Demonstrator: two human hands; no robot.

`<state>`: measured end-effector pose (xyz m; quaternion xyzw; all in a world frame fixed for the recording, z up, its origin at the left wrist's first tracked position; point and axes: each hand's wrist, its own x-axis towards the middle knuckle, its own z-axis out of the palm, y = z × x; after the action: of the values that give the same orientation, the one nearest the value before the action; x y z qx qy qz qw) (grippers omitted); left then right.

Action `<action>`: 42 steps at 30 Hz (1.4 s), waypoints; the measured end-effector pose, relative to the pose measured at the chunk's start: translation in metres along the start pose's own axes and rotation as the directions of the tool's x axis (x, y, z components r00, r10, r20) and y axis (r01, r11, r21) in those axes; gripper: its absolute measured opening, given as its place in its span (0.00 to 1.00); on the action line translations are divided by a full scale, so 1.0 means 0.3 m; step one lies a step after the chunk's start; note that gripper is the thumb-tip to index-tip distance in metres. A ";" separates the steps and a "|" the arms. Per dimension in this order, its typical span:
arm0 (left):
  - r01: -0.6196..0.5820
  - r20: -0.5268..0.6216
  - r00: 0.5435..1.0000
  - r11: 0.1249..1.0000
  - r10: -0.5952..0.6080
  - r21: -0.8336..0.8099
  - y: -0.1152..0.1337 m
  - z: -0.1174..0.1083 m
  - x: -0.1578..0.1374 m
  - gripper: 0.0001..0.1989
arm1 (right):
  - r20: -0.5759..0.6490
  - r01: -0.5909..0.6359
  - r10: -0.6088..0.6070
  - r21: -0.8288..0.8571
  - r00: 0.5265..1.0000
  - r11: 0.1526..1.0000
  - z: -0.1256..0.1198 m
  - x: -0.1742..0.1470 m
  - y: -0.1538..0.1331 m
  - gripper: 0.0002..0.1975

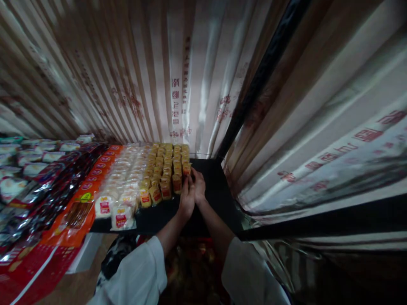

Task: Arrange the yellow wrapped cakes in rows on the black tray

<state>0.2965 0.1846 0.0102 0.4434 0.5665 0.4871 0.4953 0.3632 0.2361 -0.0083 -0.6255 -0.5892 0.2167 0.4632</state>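
Note:
My right hand (199, 185) curves around the right side of a small yellow wrapped snack packet (187, 169) at the near end of the rightmost row. Pressed close beside it, my left hand (188, 194) has its fingers against the near side of the same packet. Both hands are closed on it, though the fingertips are partly hidden. Directly left stand tight rows of similar yellow packets (165, 186) with red labels, reaching back to the curtain. Farther left are rows of white packets (122, 217) in clear wrapping.
The black shelf (216, 186) extends to a dark corner post (254, 80). Pale printed curtains (203, 84) hang behind and to the right. Orange snack bags (76, 214), dark shiny packs (60, 186) and white packages (34, 169) crowd the left side. Below the shelf, dim red things are unclear.

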 end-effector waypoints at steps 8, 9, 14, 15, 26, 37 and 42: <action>0.080 0.011 0.997 0.995 -0.080 -0.058 0.019 -0.002 -0.007 0.25 | -0.031 -0.054 0.055 0.029 0.998 0.998 0.021 0.005 -0.011 0.18; 0.081 0.008 0.997 0.994 -0.081 -0.067 0.016 -0.001 -0.007 0.25 | -0.031 -0.062 0.063 0.033 0.998 0.998 0.021 0.002 -0.011 0.17; 0.058 0.000 0.998 0.996 -0.058 -0.066 -0.007 0.004 -0.001 0.25 | -0.011 -0.013 0.013 0.002 1.000 1.000 0.017 -0.004 -0.012 0.12; 0.052 -0.005 0.999 0.997 -0.052 -0.061 -0.009 0.005 0.002 0.25 | -0.013 -0.007 0.007 -0.012 1.000 1.000 0.017 -0.003 -0.011 0.12; 0.029 0.028 0.999 0.999 -0.028 -0.036 0.009 -0.017 0.009 0.23 | -0.007 -0.050 0.050 -0.017 0.999 0.999 0.027 0.003 0.000 0.08; 0.061 0.054 0.997 0.996 -0.057 -0.071 0.008 -0.042 -0.094 0.20 | -0.073 -0.111 0.122 0.137 0.990 0.984 -0.040 -0.147 -0.044 0.15; -0.049 0.082 0.995 0.999 0.050 -0.016 0.003 -0.077 -0.233 0.15 | -0.076 -0.080 0.097 0.192 0.992 0.978 -0.118 -0.313 -0.089 0.15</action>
<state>0.2817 0.1133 0.0210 0.4734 0.5311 0.4844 0.5091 0.3580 0.1333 0.0052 -0.6131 -0.5173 0.2651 0.5350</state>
